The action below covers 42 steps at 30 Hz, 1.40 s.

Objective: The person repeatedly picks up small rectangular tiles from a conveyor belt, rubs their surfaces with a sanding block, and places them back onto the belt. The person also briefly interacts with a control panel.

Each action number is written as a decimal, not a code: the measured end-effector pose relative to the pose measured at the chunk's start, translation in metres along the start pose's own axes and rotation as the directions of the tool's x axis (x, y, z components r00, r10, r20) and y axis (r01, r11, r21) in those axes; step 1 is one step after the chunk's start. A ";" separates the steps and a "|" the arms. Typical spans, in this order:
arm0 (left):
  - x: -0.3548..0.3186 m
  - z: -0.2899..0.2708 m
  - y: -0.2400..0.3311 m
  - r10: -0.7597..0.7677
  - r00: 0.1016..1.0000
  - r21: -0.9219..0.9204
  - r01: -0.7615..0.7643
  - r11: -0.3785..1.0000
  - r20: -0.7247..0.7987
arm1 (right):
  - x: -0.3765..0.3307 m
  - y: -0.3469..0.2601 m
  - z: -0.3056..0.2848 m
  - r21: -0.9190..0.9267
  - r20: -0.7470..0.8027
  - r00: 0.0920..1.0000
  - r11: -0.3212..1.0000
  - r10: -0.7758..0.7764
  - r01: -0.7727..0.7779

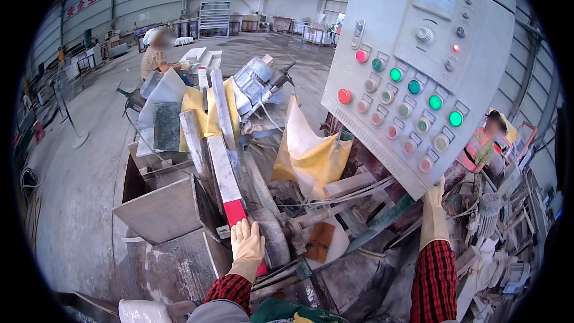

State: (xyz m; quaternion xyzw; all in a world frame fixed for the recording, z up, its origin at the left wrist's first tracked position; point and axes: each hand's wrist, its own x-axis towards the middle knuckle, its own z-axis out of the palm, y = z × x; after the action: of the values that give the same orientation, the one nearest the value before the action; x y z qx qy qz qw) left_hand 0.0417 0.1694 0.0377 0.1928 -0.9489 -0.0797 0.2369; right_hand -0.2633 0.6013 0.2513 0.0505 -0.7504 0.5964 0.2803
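Left hand (246, 242), gloved, rests flat and unclenched on the near, red-painted end of a long stone strip (224, 173), grasping nothing. Right hand (434, 203), gloved, presses open fingertips against the lower edge of the grey control panel (382, 54). Between the hands: one roller (272, 233), one yellow sack (308, 152). Beyond the strip: one motor (254, 81). Panel buttons: five green, two red. Surroundings: concrete factory floor (78, 203), two other persons in the distance.
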 end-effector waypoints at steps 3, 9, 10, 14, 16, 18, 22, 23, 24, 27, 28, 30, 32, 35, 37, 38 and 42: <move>-0.002 0.001 0.003 0.007 1.000 0.020 -0.007 1.000 0.005 | 0.003 0.006 -0.004 -0.035 0.007 1.000 0.999 0.011 -0.011; -0.007 0.005 0.003 0.018 1.000 0.033 -0.018 0.999 0.009 | 0.011 0.025 -0.006 0.073 0.005 1.000 0.997 0.015 -0.016; -0.008 0.006 0.002 0.018 1.000 0.036 -0.018 0.999 0.007 | 0.009 0.023 -0.004 0.076 0.001 1.000 0.997 0.021 -0.021; -0.011 0.003 0.006 0.016 0.999 0.024 -0.017 1.000 0.046 | 0.010 0.030 -0.001 0.138 -0.034 0.994 0.984 -0.105 0.109; -0.012 0.004 0.007 0.019 0.999 0.020 -0.020 1.000 0.046 | 0.013 0.033 -0.003 0.138 -0.033 0.990 0.980 -0.138 0.141; -0.015 0.005 0.007 0.020 0.999 0.021 -0.020 1.000 0.035 | 0.012 0.033 -0.002 0.077 -0.037 0.990 0.988 -0.133 0.136; -0.018 0.005 0.009 0.017 0.999 0.021 -0.018 1.000 0.039 | 0.010 0.033 0.000 0.044 -0.054 0.994 0.994 -0.096 0.098; -0.019 0.005 0.010 0.022 0.999 0.021 -0.023 1.000 0.040 | 0.012 0.035 -0.003 0.033 -0.061 0.994 0.995 -0.093 0.096; -0.019 0.006 0.011 0.027 0.999 0.021 -0.028 0.999 0.040 | 0.014 0.038 -0.006 0.023 -0.069 0.993 0.995 -0.092 0.093; -0.022 0.005 0.011 0.039 0.999 0.022 -0.040 0.999 0.036 | 0.014 0.036 -0.005 -0.040 -0.065 0.997 0.998 -0.046 0.043; -0.024 0.004 0.010 0.042 0.999 0.023 -0.043 0.999 0.035 | 0.013 0.034 -0.003 -0.067 -0.060 0.998 0.998 -0.024 0.020; -0.025 0.003 0.011 0.047 0.998 0.024 -0.048 0.999 0.032 | 0.013 0.036 -0.003 -0.023 -0.048 0.999 1.000 -0.004 0.003; -0.027 0.004 0.012 0.053 0.998 0.014 -0.053 0.998 0.037 | 0.015 0.041 -0.007 0.023 -0.041 0.999 1.000 0.003 -0.002; -0.030 0.006 0.012 0.061 0.997 -0.004 -0.061 0.998 0.046 | 0.019 0.046 -0.009 0.009 -0.047 0.999 1.000 -0.017 0.018; -0.032 0.006 0.011 0.063 0.997 0.001 -0.063 0.998 0.041 | 0.016 0.041 -0.004 -0.109 -0.061 0.997 0.993 -0.048 0.041; -0.032 0.007 0.012 0.070 0.997 0.010 -0.071 0.997 0.035 | 0.018 0.044 -0.007 -0.070 -0.054 0.998 0.997 -0.040 0.036; -0.035 0.006 0.015 0.084 0.996 0.030 -0.085 0.996 0.031 | 0.018 0.042 -0.009 -0.027 -0.058 0.998 0.999 -0.037 0.035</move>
State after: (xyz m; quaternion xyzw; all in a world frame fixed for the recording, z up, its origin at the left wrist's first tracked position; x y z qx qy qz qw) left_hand 0.0621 0.1973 0.0216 0.1551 -0.9607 -0.0579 0.2228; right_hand -0.2923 0.6260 0.2246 0.0429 -0.7485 0.5827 0.3136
